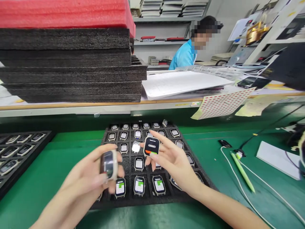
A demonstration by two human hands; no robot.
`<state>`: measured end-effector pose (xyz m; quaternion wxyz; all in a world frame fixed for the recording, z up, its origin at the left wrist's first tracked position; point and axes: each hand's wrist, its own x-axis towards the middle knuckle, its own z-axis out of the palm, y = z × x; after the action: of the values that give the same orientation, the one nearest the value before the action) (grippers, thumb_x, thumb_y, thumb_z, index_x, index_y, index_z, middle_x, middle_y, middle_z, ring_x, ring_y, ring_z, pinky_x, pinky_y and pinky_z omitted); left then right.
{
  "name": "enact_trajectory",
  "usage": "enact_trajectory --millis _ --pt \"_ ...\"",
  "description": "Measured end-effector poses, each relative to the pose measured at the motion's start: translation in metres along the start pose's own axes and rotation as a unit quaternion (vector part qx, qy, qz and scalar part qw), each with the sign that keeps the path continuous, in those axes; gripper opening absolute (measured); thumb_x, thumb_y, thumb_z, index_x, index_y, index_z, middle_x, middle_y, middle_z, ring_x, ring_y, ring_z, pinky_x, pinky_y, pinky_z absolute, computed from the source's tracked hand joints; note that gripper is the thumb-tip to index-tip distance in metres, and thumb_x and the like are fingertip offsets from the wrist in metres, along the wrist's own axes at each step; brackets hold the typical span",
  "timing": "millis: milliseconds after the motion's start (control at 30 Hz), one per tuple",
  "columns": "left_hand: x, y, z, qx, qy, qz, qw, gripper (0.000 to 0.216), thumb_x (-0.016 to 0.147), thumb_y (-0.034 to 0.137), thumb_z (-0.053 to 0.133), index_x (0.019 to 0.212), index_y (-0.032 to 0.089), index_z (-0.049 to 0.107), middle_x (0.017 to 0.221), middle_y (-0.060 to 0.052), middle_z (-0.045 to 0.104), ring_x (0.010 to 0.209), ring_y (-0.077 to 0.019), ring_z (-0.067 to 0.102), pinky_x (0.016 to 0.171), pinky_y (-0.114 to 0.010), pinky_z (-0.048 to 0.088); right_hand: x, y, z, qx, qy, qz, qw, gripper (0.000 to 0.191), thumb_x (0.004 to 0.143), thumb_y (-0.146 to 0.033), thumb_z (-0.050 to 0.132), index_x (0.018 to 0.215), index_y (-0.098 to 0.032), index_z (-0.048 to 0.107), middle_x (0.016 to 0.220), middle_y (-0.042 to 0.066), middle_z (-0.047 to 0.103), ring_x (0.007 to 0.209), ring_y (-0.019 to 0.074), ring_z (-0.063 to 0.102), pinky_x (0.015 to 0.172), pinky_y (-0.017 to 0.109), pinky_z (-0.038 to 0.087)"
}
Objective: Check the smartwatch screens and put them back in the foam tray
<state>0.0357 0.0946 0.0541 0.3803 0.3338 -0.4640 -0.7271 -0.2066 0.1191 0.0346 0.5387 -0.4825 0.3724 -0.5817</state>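
My left hand point(91, 171) is closed around a smartwatch point(109, 163) without a strap, tilted sideways and slightly blurred, its screen dark. Between the thumb and fingers of my right hand point(171, 159) is a second smartwatch point(152, 146), its lit screen facing me with orange and green at the lower edge. Both hands are above a black foam tray point(128, 203) with rows of square pockets. Strapless watches fill many pockets, and several in the front row, such as one watch point(139, 186), show green and white screens. My right hand hides some pockets.
Another foam tray with watches point(49, 135) lies at the left. Stacked black foam trays point(71, 63) under red foam stand on the shelf ahead. At the right are a green pen point(243, 173), white cables, and a white pad point(278, 160). A person in blue point(183, 57) is beyond the shelf.
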Motion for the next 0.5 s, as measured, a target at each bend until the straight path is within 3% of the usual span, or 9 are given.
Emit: enact_trajectory --millis 67,167,333,500 --pt "0.019 -0.007 0.012 -0.053 -0.018 -0.074 0.996 0.042 0.074 0.023 0.072 0.115 0.025 0.06 0.106 -0.008 0.059 0.089 -0.0215 0.059 0.064 -0.025 0.051 0.003 0.009 -0.003 -0.015 -0.004 0.009 1.0 0.057 0.087 -0.017 0.06 0.139 -0.02 0.036 0.114 0.012 0.061 0.073 0.0176 0.062 0.06 0.03 0.05" --pt "0.039 -0.025 0.017 -0.056 -0.045 -0.108 0.992 0.04 0.076 0.015 0.07 0.113 0.022 0.059 0.102 -0.008 0.057 0.088 -0.0189 0.059 0.063 -0.022 0.05 0.006 0.017 -0.008 -0.013 -0.021 0.014 1.0 0.057 0.085 -0.016 0.06 0.138 -0.02 0.039 0.115 0.012 0.061 0.075 0.0186 0.063 0.06 0.03 0.05" --pt "0.047 -0.045 0.012 -0.016 -0.091 -0.082 0.992 0.035 0.077 0.016 0.069 0.11 0.021 0.056 0.1 -0.008 0.055 0.086 -0.019 0.059 0.064 -0.025 0.053 0.009 0.021 -0.013 -0.016 -0.05 0.014 0.999 0.053 0.086 -0.014 0.057 0.136 -0.019 0.04 0.115 0.012 0.061 0.076 0.0175 0.063 0.061 0.028 0.05" --pt "0.047 -0.051 0.01 0.001 -0.108 -0.02 0.994 0.041 0.076 0.01 0.068 0.112 0.023 0.054 0.103 -0.007 0.057 0.091 -0.0206 0.056 0.074 -0.033 0.055 0.008 0.019 -0.01 -0.064 -0.028 0.013 0.997 0.048 0.089 -0.02 0.06 0.134 -0.02 0.042 0.107 0.01 0.064 0.072 0.0164 0.062 0.062 0.028 0.051"
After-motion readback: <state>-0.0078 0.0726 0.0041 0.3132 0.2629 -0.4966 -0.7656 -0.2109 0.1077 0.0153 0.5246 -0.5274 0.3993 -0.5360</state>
